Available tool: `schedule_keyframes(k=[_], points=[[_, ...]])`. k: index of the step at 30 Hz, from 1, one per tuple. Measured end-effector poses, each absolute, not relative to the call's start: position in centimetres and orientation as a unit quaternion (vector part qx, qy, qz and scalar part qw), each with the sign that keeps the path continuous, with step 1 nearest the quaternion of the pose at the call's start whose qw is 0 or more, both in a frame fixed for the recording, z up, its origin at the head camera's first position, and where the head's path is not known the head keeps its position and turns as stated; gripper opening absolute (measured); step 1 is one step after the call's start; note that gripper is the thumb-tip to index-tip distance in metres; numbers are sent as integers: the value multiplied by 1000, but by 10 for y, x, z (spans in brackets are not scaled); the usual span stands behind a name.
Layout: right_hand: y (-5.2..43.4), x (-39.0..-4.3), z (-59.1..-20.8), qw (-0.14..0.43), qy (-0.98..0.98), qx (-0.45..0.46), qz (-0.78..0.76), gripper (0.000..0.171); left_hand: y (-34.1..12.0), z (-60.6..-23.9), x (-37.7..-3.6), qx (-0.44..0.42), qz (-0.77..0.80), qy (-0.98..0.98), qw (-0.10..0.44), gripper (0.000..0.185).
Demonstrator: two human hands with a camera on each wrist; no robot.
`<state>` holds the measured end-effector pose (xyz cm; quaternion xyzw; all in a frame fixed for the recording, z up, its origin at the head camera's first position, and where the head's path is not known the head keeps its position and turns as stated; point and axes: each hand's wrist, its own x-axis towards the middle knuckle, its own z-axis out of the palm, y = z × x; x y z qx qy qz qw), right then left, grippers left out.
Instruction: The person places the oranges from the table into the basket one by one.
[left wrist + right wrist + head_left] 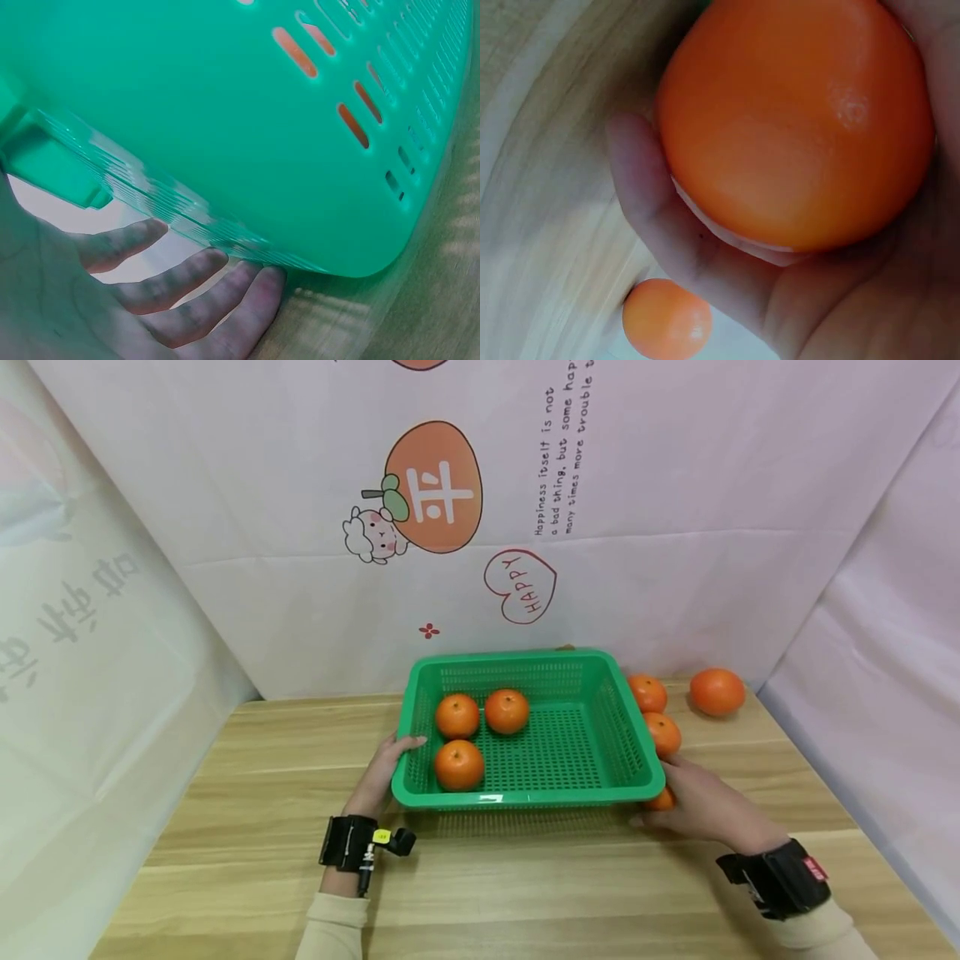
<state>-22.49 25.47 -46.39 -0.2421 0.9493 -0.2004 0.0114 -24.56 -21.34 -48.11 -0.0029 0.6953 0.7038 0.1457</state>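
Your left hand [380,772] grips the basket [570,795], your right hand [703,802] an orange [795,127]: likely the pickup, calling next for a lift inside.

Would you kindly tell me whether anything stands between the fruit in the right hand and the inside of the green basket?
Yes, the green basket itself: its right wall and rim stand between, as the held fruit is outside, below the rim. Nothing visible blocks a path over the top.
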Motion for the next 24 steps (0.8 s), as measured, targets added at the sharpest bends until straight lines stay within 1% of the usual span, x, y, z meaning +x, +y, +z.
schedule_keyframes(k=[15,17,21,24], points=[[253,-224,-466,22,952,-233,-196,97,-212,-480,-247,-5,703,693,156,71],[253,-224,-466,17,952,-235,-195,95,-212,-480,-247,-4,702,695,157,71],[254,-224,-466,5,954,-236,-185,82,-213,-480,-247,-5,700,697,155,69],[255,-225,-467,1,955,-237,-179,76,-214,-480,-247,-6,699,699,154,69]])
